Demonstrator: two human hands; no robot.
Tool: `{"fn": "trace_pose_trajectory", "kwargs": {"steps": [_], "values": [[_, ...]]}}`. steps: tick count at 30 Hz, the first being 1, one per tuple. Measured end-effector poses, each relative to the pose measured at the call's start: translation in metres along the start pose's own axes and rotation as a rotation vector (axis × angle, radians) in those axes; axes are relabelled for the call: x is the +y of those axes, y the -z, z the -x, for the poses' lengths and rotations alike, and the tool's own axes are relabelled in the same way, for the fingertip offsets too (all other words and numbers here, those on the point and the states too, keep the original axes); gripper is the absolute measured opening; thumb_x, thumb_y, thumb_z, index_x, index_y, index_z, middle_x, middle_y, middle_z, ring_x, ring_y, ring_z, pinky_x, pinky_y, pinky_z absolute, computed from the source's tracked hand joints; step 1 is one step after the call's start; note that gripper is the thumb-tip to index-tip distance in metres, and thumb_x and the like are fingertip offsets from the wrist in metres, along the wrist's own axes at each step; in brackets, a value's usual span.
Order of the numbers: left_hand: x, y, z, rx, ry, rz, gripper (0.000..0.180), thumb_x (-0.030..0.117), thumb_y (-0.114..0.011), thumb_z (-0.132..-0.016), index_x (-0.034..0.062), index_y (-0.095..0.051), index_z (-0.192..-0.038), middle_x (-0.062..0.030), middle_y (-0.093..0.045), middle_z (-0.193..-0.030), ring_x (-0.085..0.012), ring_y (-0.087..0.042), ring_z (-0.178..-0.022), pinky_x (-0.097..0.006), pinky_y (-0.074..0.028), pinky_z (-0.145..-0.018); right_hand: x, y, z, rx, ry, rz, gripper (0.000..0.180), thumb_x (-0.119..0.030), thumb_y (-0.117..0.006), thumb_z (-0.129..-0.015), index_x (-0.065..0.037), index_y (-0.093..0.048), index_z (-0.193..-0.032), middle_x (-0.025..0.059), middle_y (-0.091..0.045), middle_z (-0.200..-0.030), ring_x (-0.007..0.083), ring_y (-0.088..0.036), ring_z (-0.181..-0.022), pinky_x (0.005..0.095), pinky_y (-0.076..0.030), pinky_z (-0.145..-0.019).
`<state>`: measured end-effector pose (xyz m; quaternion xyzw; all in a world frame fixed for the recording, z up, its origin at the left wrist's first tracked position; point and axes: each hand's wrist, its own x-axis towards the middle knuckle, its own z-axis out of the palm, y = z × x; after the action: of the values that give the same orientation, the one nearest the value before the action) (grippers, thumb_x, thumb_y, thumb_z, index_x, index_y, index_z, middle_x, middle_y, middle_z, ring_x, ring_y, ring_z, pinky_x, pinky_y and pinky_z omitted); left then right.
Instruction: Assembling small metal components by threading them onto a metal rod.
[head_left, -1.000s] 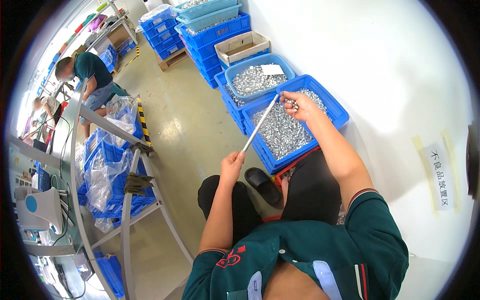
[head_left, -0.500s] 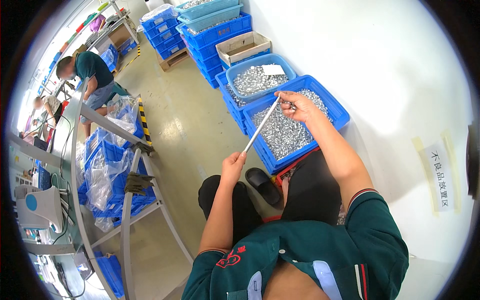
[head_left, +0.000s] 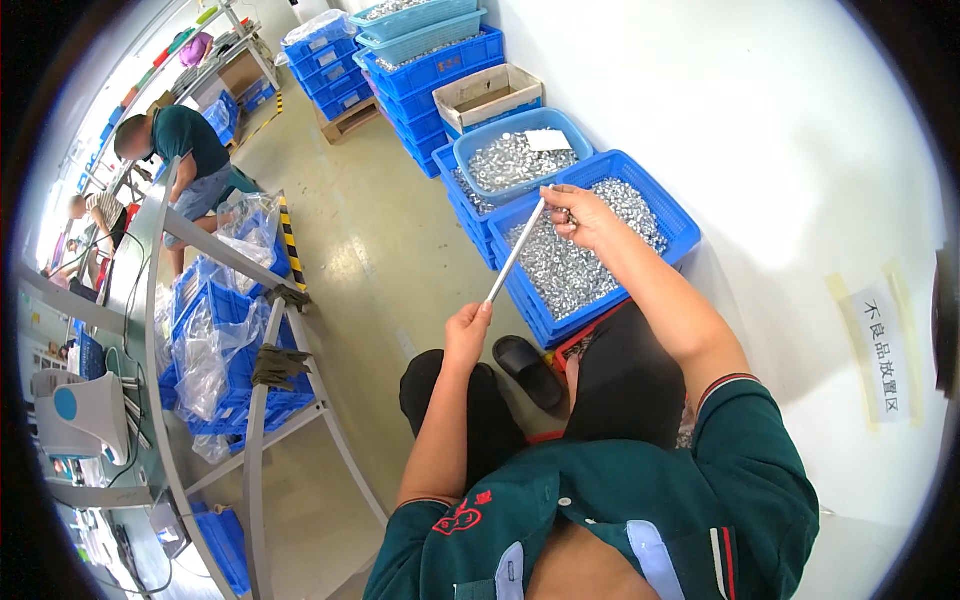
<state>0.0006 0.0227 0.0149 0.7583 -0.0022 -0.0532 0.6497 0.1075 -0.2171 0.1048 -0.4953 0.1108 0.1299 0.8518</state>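
A thin silver metal rod [head_left: 517, 250] slants up and to the right between my two hands. My left hand [head_left: 467, 332] is closed around its lower, nearer end. At the upper end, my right hand [head_left: 582, 216] is closed in a pinch over the tip, with a small metal part at its fingers, partly hidden. Below the right hand is a blue basket [head_left: 683, 238] filled with small shiny metal parts [head_left: 580, 275]. How the part and the rod's tip meet is too small to tell.
A lighter blue basin [head_left: 470, 150] of metal parts stands behind, with a white card. Farther back are a carton [head_left: 487, 90] and stacked blue crates [head_left: 410, 105]. A grey metal frame [head_left: 252, 450] stands at left. Beyond it a co-worker [head_left: 185, 145] bends over a bench.
My right hand has shifted slightly left, and the rod's upper end has moved left with it. My left hand has hardly moved.
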Motion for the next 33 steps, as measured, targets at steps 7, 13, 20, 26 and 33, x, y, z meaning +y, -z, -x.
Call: {"fn": "trace_pose_trajectory", "kwargs": {"steps": [7,13,20,26,33], "values": [[0.013,0.002,0.002,-0.064,0.134,0.097,0.031,0.032,-0.050,-0.086,0.0080,-0.048,-0.066,0.0071,-0.033,-0.049,-0.0027,-0.027,-0.041,-0.020,-0.020,-0.038,-0.010,0.007,0.006,-0.185,-0.085,0.045,0.019,-0.015,-0.055,-0.084,-0.002,-0.055,-0.097,0.0009,-0.044,-0.072,0.0049,-0.036,-0.050,0.0156,-0.026,-0.036],[0.012,0.002,0.003,-0.072,0.122,0.102,0.031,0.032,-0.049,-0.087,0.0075,-0.049,-0.068,0.0075,-0.033,-0.049,-0.0025,-0.027,-0.041,-0.020,-0.020,-0.038,-0.013,0.017,0.000,-0.047,-0.176,-0.082,0.021,-0.011,-0.052,-0.083,0.002,-0.052,-0.100,0.0106,-0.051,-0.082,0.0106,-0.042,-0.056,0.0181,-0.031,-0.040],[0.011,0.005,0.003,-0.066,0.142,0.079,0.032,0.028,-0.050,-0.086,0.0029,-0.052,-0.066,0.0040,-0.037,-0.053,-0.0050,-0.034,-0.051,-0.022,-0.028,-0.046,-0.015,0.030,-0.007,-0.045,-0.164,-0.119,0.017,-0.011,-0.051,-0.084,0.002,-0.050,-0.095,0.0110,-0.053,-0.079,0.0095,-0.041,-0.050,0.0180,-0.028,-0.034],[0.013,0.005,0.004,-0.081,0.118,0.025,0.032,0.028,-0.051,-0.086,0.0027,-0.052,-0.066,0.0035,-0.038,-0.053,-0.0057,-0.035,-0.051,-0.023,-0.029,-0.046,-0.014,0.040,-0.008,-0.071,-0.138,-0.227,0.021,-0.020,-0.056,-0.084,-0.002,-0.050,-0.091,0.0065,-0.050,-0.070,0.0067,-0.037,-0.044,0.0166,-0.025,-0.032],[0.006,0.003,0.004,-0.106,0.078,0.043,0.030,0.029,-0.050,-0.086,0.0061,-0.049,-0.067,0.0065,-0.034,-0.053,-0.0038,-0.029,-0.047,-0.021,-0.022,-0.043,-0.018,0.037,-0.003,-0.152,-0.165,-0.271,0.027,-0.027,-0.059,-0.082,-0.003,-0.053,-0.092,0.0006,-0.047,-0.063,0.0035,-0.035,-0.043,0.0157,-0.025,-0.033]]}}
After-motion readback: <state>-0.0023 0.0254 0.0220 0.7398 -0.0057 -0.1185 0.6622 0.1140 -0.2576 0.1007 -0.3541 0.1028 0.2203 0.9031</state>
